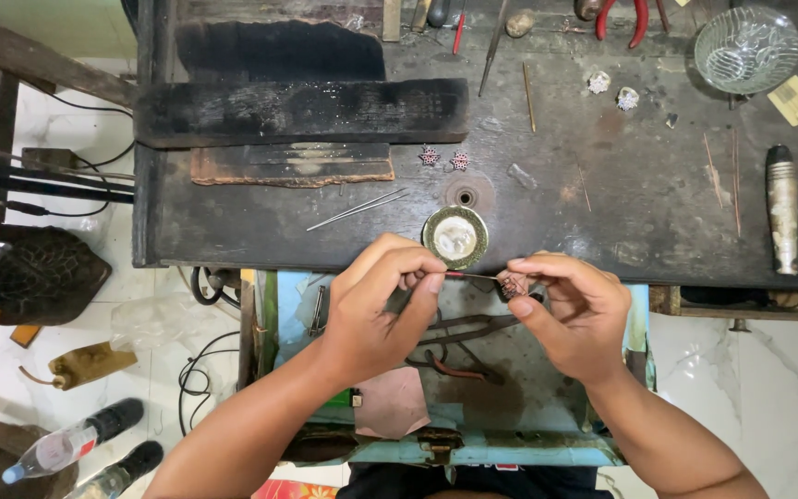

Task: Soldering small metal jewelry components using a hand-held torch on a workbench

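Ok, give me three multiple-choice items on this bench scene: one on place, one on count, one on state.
1. Where is the glass bowl?
A. far right corner of the bench
B. on the floor
C. in the drawer

2. How many small red star-shaped pieces lie beside the dark wooden block?
A. one
B. two
C. five

3. The left hand is
A. lying flat and idle
B. pinching a thin tool toward the right hand
C. gripping pliers

A: it sits top right.
B: a pair lies there.
B: fingertips pinch the thin tool.

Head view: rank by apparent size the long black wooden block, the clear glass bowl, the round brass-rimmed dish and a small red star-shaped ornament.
1. Long black wooden block
2. Clear glass bowl
3. Round brass-rimmed dish
4. Small red star-shaped ornament

All rest on one dark workbench, so nearness hardly skews this.
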